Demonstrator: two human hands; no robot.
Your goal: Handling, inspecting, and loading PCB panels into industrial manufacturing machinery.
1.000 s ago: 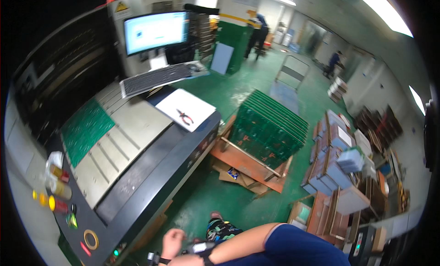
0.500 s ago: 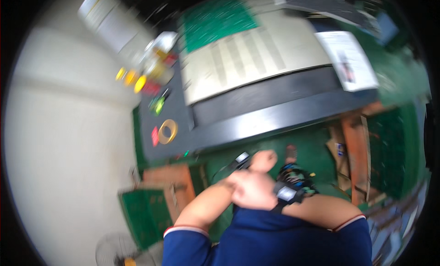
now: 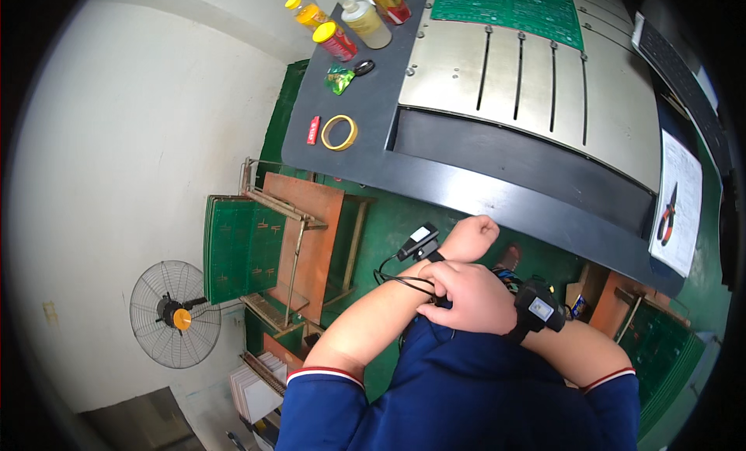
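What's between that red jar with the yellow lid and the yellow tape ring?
In the head view, a green packet lies between the jar and the tape ring, with a dark oval object beside it.

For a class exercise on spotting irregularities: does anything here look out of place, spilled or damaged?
Nothing looks spilled or damaged. Slightly odd: a crumpled green packet lies on the dark worktop, perhaps litter; and a black cable loops loosely near the right hand, seemingly untidy.
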